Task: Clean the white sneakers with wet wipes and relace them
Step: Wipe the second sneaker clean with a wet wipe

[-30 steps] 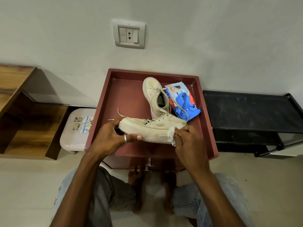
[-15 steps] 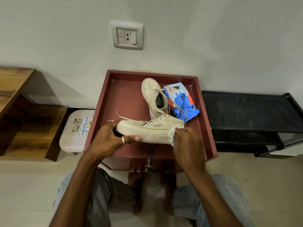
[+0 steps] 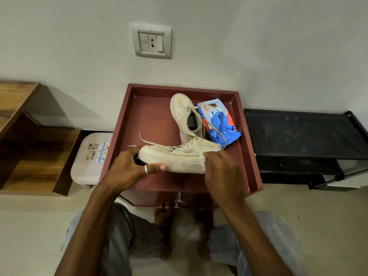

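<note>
Over the tray [image 3: 253, 156], left hand [image 3: 127, 168] gripping sneaker [image 3: 175, 156], right hand [image 3: 223, 172] pressing wipe [image 3: 203, 162]

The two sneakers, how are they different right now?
The held sneaker is gripped by the left hand and wiped by the right hand with a white wipe; the far sneaker lies untouched in the red tray. The held sneaker shows its side, the far one its opening. Both are off-white and laced.
</note>
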### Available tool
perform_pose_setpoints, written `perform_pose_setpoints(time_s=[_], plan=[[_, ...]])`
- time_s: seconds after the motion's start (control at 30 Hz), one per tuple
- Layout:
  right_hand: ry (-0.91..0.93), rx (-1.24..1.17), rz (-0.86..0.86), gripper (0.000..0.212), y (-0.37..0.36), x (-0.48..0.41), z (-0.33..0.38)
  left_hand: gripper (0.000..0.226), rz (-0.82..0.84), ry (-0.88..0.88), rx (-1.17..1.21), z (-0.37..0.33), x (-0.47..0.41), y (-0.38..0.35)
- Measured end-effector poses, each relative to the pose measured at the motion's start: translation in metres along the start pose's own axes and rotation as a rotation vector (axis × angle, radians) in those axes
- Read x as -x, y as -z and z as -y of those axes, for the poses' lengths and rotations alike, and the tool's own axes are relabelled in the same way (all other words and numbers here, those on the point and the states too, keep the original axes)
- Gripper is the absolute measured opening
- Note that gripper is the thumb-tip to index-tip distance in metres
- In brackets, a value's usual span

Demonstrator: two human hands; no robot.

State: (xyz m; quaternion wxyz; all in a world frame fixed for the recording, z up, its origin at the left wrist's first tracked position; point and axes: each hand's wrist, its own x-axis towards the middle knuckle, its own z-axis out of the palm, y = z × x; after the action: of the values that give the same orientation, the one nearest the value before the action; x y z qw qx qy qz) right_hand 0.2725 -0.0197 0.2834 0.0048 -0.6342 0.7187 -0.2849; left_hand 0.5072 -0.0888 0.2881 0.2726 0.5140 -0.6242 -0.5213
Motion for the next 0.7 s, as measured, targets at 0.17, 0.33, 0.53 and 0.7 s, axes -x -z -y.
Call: perform_pose_setpoints(time_s=[0.17,0.33,0.53,0.7], plan=[[0.118,-0.07,0.06,0.021,-0.007,0.002,0.014,0.055,0.02,0.017,0.002,0.002,0.002,0.002],[-0.158,0.009,0.018,0.015,0.005,-0.012,-0.025,0.051,-0.008,0.008,0.01,-0.001,0.001,-0.001],[0.101,0.026,0.063,0.018,-0.004,0.004,0.01,0.059,0.003,0.031,0.002,0.0,0.001,0.001],[-0.172,0.022,0.02,0.013,-0.003,-0.014,-0.024,0.056,0.012,0.053,0.042,-0.001,0.001,0.001]])
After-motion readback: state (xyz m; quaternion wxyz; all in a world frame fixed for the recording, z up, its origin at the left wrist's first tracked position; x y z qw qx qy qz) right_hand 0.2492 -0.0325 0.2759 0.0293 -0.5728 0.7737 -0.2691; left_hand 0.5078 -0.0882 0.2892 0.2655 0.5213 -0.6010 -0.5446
